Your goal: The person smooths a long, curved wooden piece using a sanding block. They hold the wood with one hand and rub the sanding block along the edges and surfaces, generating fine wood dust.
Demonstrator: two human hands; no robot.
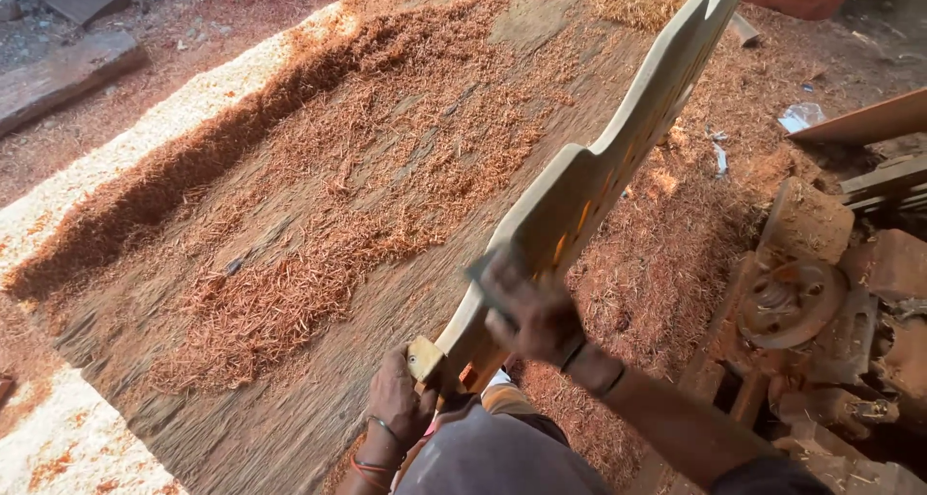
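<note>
The board (589, 176) slants up from my lap to the far right, its wavy edge turned left. My left hand (398, 398) clamps its near end; my right hand (531, 316) presses a sanding pad (486, 271) onto its face. Shavings (319, 196) spread left; machinery (811, 302) crowds the right.

a carved wooden board (599, 167) ran from lower centre to the upper right of the frame, wood shavings (319, 215) spread left of it, machine parts (801, 302) at right.
</note>
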